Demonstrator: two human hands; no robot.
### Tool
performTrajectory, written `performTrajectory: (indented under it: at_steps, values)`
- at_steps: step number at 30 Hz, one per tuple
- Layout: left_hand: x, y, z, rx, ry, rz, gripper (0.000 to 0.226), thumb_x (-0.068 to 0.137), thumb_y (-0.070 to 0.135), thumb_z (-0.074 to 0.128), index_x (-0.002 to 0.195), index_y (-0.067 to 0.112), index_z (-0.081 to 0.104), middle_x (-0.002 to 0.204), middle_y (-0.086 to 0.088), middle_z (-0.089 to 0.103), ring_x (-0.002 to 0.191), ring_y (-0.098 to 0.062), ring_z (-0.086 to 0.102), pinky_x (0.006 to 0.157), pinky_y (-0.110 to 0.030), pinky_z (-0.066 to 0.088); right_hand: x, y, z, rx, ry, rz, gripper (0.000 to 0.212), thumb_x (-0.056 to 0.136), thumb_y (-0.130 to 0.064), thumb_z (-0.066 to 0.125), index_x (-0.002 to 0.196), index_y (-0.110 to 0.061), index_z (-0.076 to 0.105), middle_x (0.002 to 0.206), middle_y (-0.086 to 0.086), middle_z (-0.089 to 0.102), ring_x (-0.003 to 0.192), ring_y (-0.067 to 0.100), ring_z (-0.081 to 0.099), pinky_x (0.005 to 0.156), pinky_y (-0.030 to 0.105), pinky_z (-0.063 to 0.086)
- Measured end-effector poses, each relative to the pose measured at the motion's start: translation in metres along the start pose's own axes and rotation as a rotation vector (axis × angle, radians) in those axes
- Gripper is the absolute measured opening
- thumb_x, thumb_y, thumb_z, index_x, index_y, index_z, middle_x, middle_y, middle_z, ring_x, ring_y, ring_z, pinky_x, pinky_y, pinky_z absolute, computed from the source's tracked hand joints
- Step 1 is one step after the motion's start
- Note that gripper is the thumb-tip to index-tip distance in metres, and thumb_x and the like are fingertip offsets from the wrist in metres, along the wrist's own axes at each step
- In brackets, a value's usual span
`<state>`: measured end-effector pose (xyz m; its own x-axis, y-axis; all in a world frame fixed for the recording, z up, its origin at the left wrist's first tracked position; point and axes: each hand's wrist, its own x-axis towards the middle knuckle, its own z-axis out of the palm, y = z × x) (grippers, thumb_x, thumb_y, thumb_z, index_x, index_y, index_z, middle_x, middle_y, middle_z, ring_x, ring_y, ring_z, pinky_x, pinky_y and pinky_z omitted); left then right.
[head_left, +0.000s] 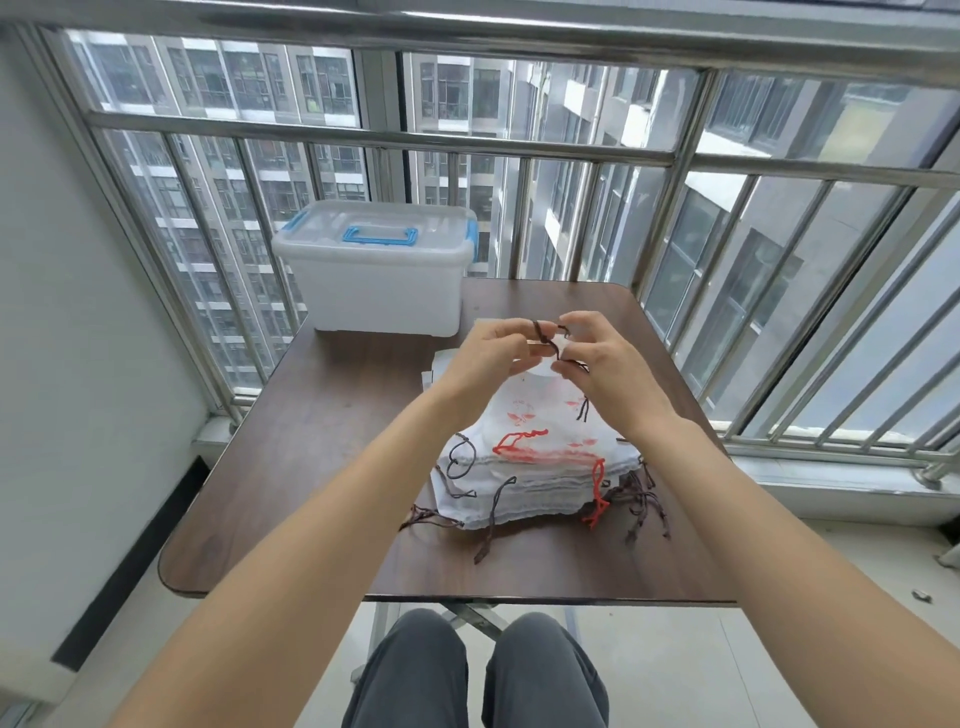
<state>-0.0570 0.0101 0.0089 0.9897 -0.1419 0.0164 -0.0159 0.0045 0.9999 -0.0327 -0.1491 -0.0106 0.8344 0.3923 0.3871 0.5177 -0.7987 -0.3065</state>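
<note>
Pinching dark cord (546, 340) crosswise between left grip (483, 358) and right grip (602, 370), equally near, above bag stack (535, 467) toward desk's (322, 441) right edge.

Wood-grain table (311, 441) looking matt, smooth translucent plastic box (384, 280) at eleven o'clock, metal railing (384, 137) gleaming, sheer cloth bags (535, 467), braided cords (498, 512).

A lidded plastic box (384, 270) stands far left on the brown table (311, 441).
</note>
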Motion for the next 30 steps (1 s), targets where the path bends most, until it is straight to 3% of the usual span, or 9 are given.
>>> performTrajectory:
  at_steps: [5,8,11,14,18,22,25,28,30]
  values:
    - [-0.002,0.002,0.000,0.616,0.265,0.191,0.029,0.087,-0.002,0.049,0.107,0.002,0.069,0.107,-0.011,0.070,0.096,-0.018,0.063,0.089,-0.024,0.047,0.003,0.005,0.006,0.014,0.052,0.100,0.024,0.091,-0.018,0.059,0.078,-0.001,0.070,0.124,0.003,0.055,0.087,0.029,0.059,0.086,0.035,0.039]
    - [-0.001,0.002,-0.005,1.094,0.226,0.204,0.017,0.084,-0.003,0.052,0.093,0.001,0.066,0.105,-0.016,0.063,0.094,-0.032,0.059,0.080,-0.038,0.048,0.003,0.010,0.013,0.073,0.072,0.167,0.022,0.090,-0.017,0.059,0.079,-0.002,0.070,0.112,0.002,0.060,0.090,0.031,0.057,0.085,0.035,0.040]
    - [-0.004,0.007,-0.009,1.353,0.187,0.173,0.007,0.085,0.003,0.058,0.091,0.000,0.060,0.101,-0.014,0.056,0.086,-0.035,0.057,0.066,-0.035,0.043,0.003,0.014,0.017,0.112,0.108,0.208,0.019,0.090,-0.017,0.060,0.081,-0.004,0.070,0.103,0.000,0.061,0.092,0.034,0.056,0.084,0.037,0.043]
    - [-0.005,0.009,-0.011,1.179,0.157,0.255,0.014,0.088,0.018,0.060,0.077,0.009,0.057,0.094,-0.007,0.052,0.084,-0.024,0.053,0.070,-0.027,0.037,0.003,0.013,0.019,0.113,0.125,0.230,0.019,0.090,-0.017,0.059,0.080,-0.005,0.069,0.096,-0.002,0.057,0.089,0.035,0.055,0.080,0.038,0.045]
    - [-0.005,0.008,-0.007,0.594,0.159,0.246,0.026,0.089,0.021,0.060,0.066,0.010,0.055,0.078,-0.004,0.054,0.071,-0.014,0.049,0.068,-0.025,0.036,0.006,0.008,0.021,0.079,0.120,0.231,0.021,0.091,-0.017,0.058,0.078,-0.005,0.068,0.095,0.000,0.058,0.086,0.034,0.055,0.079,0.036,0.044]
    - [-0.004,0.003,-0.005,0.322,0.187,0.252,0.029,0.093,0.021,0.056,0.066,0.015,0.046,0.060,-0.001,0.053,0.052,-0.005,0.051,0.066,-0.029,0.046,0.008,0.001,0.018,0.029,0.133,0.217,0.022,0.092,-0.017,0.056,0.082,-0.002,0.069,0.098,0.005,0.060,0.085,0.030,0.056,0.083,0.034,0.039]
    - [0.000,0.002,-0.005,0.282,0.222,0.193,0.031,0.094,0.024,0.055,0.065,0.016,0.045,0.053,0.005,0.040,0.043,-0.004,0.038,0.054,-0.025,0.040,0.008,-0.002,0.018,-0.004,0.134,0.208,0.022,0.093,-0.020,0.055,0.086,-0.004,0.070,0.100,0.005,0.061,0.086,0.028,0.057,0.085,0.034,0.039]
    - [0.003,0.000,-0.009,0.391,0.279,0.179,0.028,0.092,0.030,0.058,0.069,0.015,0.061,0.062,-0.003,0.056,0.055,-0.008,0.045,0.058,-0.022,0.036,0.007,0.000,0.019,-0.024,0.103,0.243,0.023,0.093,-0.021,0.054,0.086,-0.007,0.070,0.101,0.005,0.060,0.088,0.028,0.058,0.084,0.035,0.038]
    - [0.002,0.000,-0.015,0.445,0.275,0.152,0.025,0.091,0.031,0.059,0.077,0.013,0.071,0.061,-0.001,0.059,0.051,0.001,0.046,0.057,-0.018,0.035,0.006,0.004,0.017,-0.017,0.093,0.282,0.023,0.093,-0.021,0.054,0.085,-0.007,0.070,0.100,0.006,0.060,0.089,0.027,0.058,0.084,0.037,0.038]
